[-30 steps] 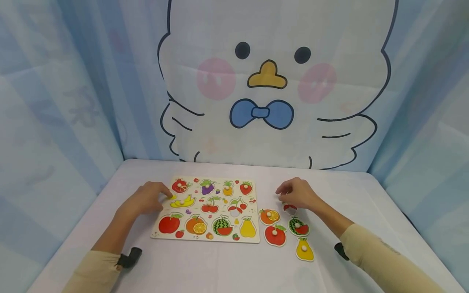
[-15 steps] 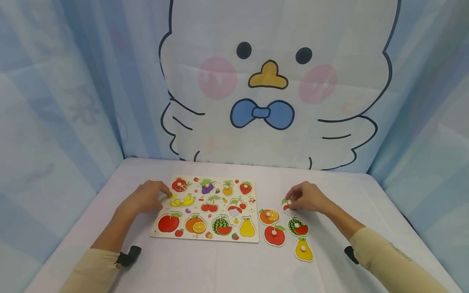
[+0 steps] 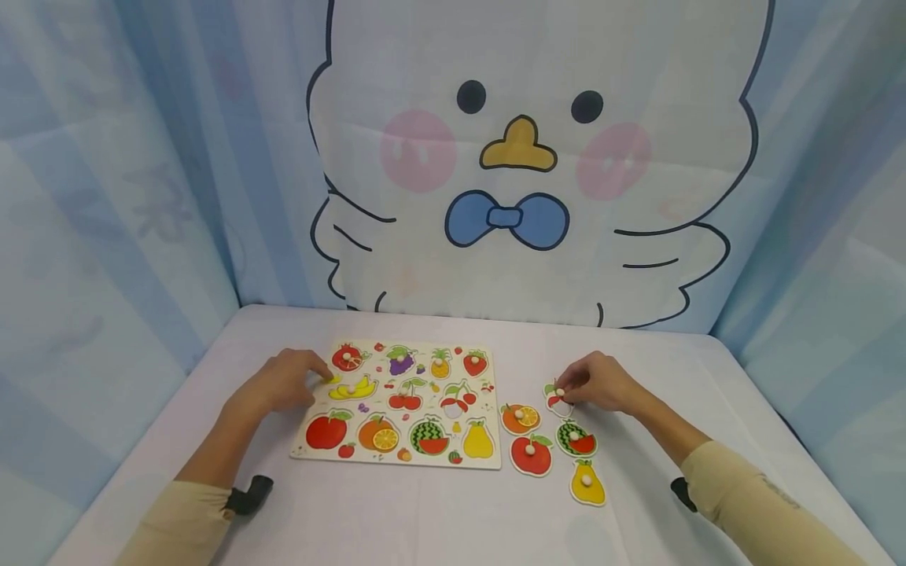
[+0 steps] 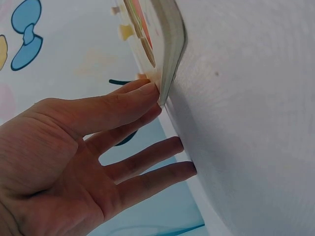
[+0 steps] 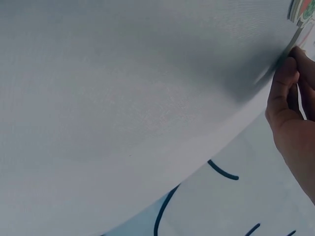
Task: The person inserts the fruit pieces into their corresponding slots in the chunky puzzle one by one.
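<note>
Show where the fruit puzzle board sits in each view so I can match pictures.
Head: puzzle board, lower half, just left of centre.
Left wrist: only one corner shows, at the top, near the middle.
Right wrist: not in it.
Shared landmark: white tabletop, in all three.

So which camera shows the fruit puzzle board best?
The head view, with nearly the whole puzzle board showing. The left wrist view catches only a corner by the left hand; the right wrist view shows none I can identify.
</note>
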Demonstrator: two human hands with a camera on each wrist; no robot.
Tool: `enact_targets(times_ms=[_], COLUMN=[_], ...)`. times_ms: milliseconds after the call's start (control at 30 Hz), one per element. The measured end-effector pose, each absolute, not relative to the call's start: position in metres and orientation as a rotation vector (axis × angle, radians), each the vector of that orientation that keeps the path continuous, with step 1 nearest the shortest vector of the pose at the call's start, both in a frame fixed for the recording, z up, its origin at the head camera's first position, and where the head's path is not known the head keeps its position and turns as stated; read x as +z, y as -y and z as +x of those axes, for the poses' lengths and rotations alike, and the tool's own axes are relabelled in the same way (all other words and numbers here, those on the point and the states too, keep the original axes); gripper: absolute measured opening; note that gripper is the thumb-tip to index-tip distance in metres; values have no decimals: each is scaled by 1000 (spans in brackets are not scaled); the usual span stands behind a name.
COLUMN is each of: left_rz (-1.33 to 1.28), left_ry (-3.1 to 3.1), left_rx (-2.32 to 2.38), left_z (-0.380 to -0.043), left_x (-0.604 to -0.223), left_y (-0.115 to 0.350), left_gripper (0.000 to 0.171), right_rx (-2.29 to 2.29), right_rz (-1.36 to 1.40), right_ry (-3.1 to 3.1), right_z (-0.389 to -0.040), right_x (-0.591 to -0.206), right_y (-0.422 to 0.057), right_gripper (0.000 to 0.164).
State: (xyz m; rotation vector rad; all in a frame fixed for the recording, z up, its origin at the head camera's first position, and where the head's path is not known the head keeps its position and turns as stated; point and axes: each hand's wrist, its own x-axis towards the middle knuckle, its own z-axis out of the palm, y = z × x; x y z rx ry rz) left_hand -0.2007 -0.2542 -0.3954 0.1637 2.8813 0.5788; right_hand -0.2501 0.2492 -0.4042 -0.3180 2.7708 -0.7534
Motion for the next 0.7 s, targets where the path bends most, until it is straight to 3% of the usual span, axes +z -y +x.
enact_targets(times_ms=[700], left_rz=[141], left_ry=[-2871], left_rx=[592], left_z=[-198], left_x=[-391], left_y=[252], left_gripper=[41], right_rx=[-757], right_rz=[-303], right_ry=[-2778], right_z=[-250], right_x=[-401], right_y=[-247], right_gripper=[13])
